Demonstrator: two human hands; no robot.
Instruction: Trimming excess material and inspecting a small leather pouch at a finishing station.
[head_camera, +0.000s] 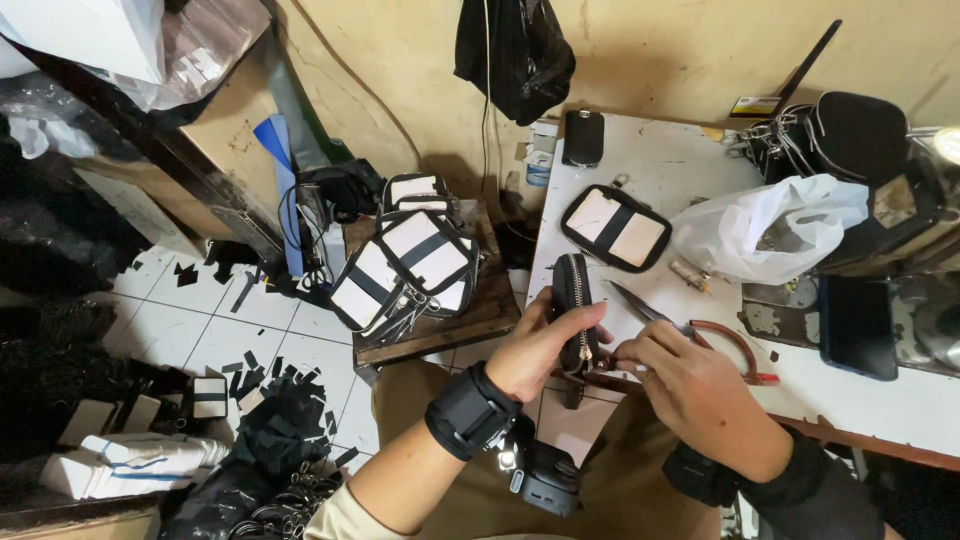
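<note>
Small black zip pouch (575, 310): held upright over the near edge of the white worktable (680, 170), just above the person's lap. Left hand (540, 345) is closed around the pouch's lower half, thumb across its face. Right hand (690, 385) meets the pouch at its bottom end, fingertips pinched together on a small metal fitting there; what exactly they pinch is too small to tell. Both wrists wear black bands.

Scissors (690, 335), red-brown handles: lying on the worktable just right of the pouch, blades pointing away from the person, partly under the right hand.

Flat pouch, white panels with black trim (614, 228): on the worktable beyond the held pouch.

White plastic bag (775, 228): on the worktable, right of the flat pouch.

Dark phone (857, 327): on the worktable's right part, below the bag.

Black bags with chains (840, 135): far right corner of the worktable.

Small dark case (583, 137): far edge of the worktable.

Stack of white-and-black pouches (405, 265): on a low wooden stool (470, 325) just left of the worktable.

Black offcuts (255, 365): scattered on the tiled floor left of the stool.
</note>
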